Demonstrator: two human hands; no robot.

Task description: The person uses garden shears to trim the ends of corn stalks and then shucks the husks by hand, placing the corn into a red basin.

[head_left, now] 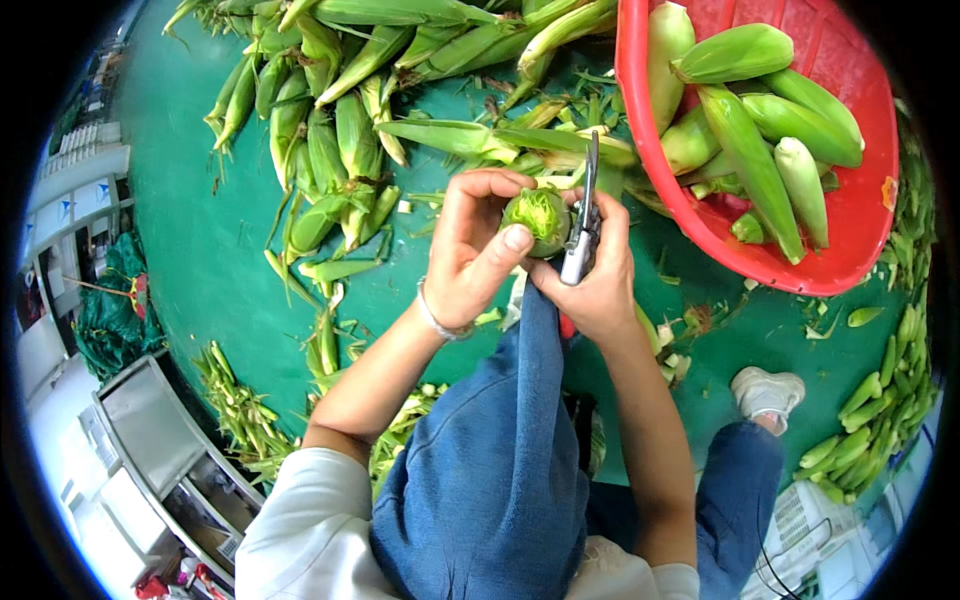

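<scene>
My left hand [471, 251] is wrapped around an ear of corn in its green husk [537, 217]. The ear's trimmed end faces up at me, showing pale, ragged husk layers. In my right hand [606, 274] is a metal pair of what look like pruning shears [583, 232], with the blade pointing away from me beside the ear. A bit of red shows below that palm, perhaps part of the handle. The right fingertips are close to the ear; whether they touch it is hidden. Both hands are above my lap, over blue cloth [480, 450].
Unhusked corn [352, 135] is heaped on the green floor [180, 225] ahead and to the left. A red plastic basket [637, 97] at the upper right holds several trimmed ears [750, 172]. Husk scraps [679, 352] lie about. More ears [862, 420] are piled far right.
</scene>
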